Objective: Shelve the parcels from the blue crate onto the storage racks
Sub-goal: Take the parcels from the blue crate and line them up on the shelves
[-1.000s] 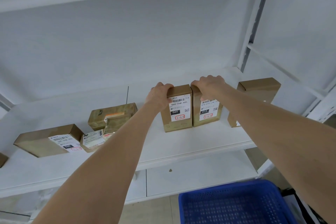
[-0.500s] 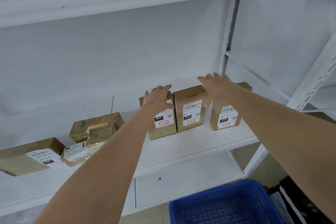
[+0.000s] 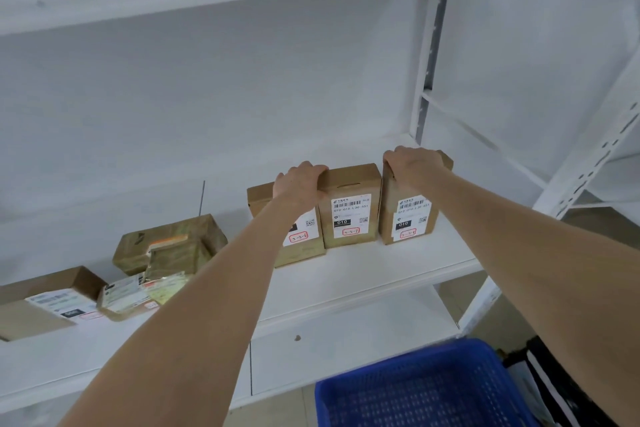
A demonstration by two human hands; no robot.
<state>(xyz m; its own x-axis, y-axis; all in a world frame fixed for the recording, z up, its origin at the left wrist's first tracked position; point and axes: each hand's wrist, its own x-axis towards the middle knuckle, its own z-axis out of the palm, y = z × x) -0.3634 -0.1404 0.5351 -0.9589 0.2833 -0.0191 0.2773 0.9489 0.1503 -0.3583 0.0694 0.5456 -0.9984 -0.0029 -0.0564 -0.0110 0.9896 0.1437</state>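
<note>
Brown cardboard parcels with white labels stand upright, three in a row, on the white metal rack shelf above the blue plastic crate. The left hand curls its fingers over the left parcel; the right hand grips the right parcel at its top. Both should likely press gently inward against the middle parcel, keeping labels forward.

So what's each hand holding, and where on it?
The right hand grips the right parcel by its top edge. The left hand curls its fingers over the top-left corner of the middle parcel, apparently gripping there.
</note>
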